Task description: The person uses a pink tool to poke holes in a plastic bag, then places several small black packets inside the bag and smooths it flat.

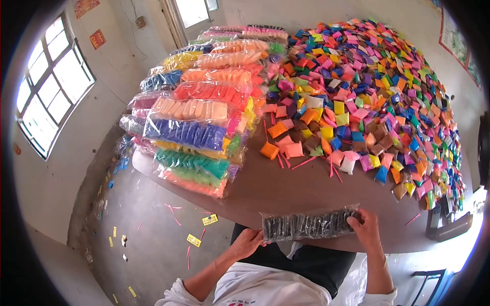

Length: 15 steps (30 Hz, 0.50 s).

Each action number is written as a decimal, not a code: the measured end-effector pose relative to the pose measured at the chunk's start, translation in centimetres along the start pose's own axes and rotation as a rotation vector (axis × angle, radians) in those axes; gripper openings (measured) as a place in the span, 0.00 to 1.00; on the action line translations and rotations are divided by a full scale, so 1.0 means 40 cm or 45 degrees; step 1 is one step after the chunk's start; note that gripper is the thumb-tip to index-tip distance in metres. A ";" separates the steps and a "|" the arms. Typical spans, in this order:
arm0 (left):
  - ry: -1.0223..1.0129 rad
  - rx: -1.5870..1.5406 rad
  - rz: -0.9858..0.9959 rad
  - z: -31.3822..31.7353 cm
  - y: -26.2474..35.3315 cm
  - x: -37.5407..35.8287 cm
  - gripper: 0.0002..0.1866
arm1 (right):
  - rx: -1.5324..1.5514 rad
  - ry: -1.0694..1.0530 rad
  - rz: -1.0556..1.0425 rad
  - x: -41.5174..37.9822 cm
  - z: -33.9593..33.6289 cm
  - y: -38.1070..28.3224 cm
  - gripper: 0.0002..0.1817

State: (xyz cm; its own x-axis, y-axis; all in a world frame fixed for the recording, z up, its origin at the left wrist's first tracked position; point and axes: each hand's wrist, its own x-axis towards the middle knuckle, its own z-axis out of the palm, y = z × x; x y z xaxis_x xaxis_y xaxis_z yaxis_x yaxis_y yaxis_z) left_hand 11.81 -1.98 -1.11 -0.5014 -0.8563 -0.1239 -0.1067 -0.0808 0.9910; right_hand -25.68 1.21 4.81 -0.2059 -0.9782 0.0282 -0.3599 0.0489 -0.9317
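A clear bag of black packets is stretched level between my two hands, over the near edge of the brown table. My left hand pinches the bag's left end. Its right end is gripped by my right hand, thumb on top. Beyond, on the left of the table, similar long bags lie stacked in layers, among them a dark blue one, a teal one and a red one. A large heap of loose small coloured packets covers the right side.
Pink strips lie on the table near the heap. A dark tray-like object sits at the right edge. Yellow cards and more pink strips lie on the floor at left. A blue-framed item stands at the lower right.
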 end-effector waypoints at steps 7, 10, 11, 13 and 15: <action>0.136 0.014 0.142 -0.087 0.113 0.036 0.22 | 0.053 0.128 -0.034 0.008 0.036 -0.088 0.23; 0.206 0.220 0.211 -0.135 0.212 0.041 0.24 | 0.159 0.209 -0.112 0.036 0.072 -0.153 0.24; 0.233 0.231 0.251 -0.152 0.233 0.047 0.24 | 0.188 0.233 -0.130 0.047 0.082 -0.171 0.24; 0.288 0.255 0.331 -0.188 0.273 0.058 0.25 | 0.188 0.235 -0.194 0.075 0.099 -0.200 0.23; 0.360 0.186 0.244 -0.225 0.309 0.062 0.25 | 0.231 0.258 -0.263 0.104 0.123 -0.230 0.23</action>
State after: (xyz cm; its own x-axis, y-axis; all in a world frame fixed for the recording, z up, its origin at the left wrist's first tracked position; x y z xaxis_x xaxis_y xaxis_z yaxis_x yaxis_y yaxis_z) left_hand 16.97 -9.68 11.28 -0.2694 -0.9576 0.1025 -0.1659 0.1510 0.9745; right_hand -18.76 -4.31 11.72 -0.3286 -0.9029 0.2771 -0.2487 -0.2004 -0.9476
